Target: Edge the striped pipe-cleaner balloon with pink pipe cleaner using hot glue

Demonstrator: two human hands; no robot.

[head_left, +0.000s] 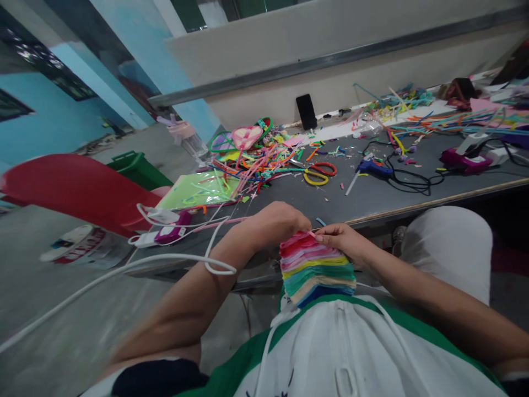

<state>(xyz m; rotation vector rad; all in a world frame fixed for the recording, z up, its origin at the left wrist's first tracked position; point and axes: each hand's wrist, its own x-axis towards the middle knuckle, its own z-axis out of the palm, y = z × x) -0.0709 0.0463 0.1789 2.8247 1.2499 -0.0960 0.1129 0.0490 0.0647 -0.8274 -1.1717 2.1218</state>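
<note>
Long grey-topped table as the landmark. Beyond its left end, a curved red plastic chair. On its left half, a tangled heap of multicoloured fuzzy stems. Just off its near edge, on the wearer's side: a striped bundle of soft-looking pink, yellow, green, beige and blue strips (fuzzy stems or cloth, unclear). Bundle probably light, pliant, prone to bend or splay; best held flat by both side edges, no hard squeezing. Left hand curls at the bundle's top edge; grip hidden, cannot tell. Right hand pinches, thumb to finger, a thin pale-pink strip there. Mid-table, smaller: blue-bodied glue gun, red-and-yellow-handled scissors.
</note>
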